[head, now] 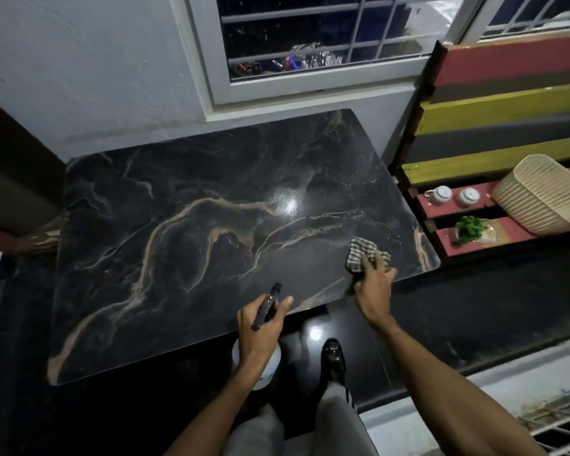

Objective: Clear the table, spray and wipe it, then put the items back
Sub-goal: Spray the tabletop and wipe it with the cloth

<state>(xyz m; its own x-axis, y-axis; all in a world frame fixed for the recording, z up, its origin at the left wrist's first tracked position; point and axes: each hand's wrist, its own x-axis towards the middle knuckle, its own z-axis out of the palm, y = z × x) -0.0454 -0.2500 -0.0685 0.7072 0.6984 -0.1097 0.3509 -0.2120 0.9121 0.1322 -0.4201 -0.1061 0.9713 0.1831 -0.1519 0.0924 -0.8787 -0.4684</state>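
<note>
I see my left hand (259, 327), fingers wrapped round the sprayer (268, 306); my right hand (374, 291), fingers clutching the cloth (362, 253), presses it onto the bench (178, 225).

barred window (310, 37) in white wall (96, 77) behind; striped pallet bench (507, 103) at right; glossy dark floor (474, 307).

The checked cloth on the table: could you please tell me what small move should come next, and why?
Probably sweep the checked cloth leftward across the table. The right hand holds it at the near right corner, most of the dark top lies to its left, and the left hand grips the spray bottle at the near edge.
</note>
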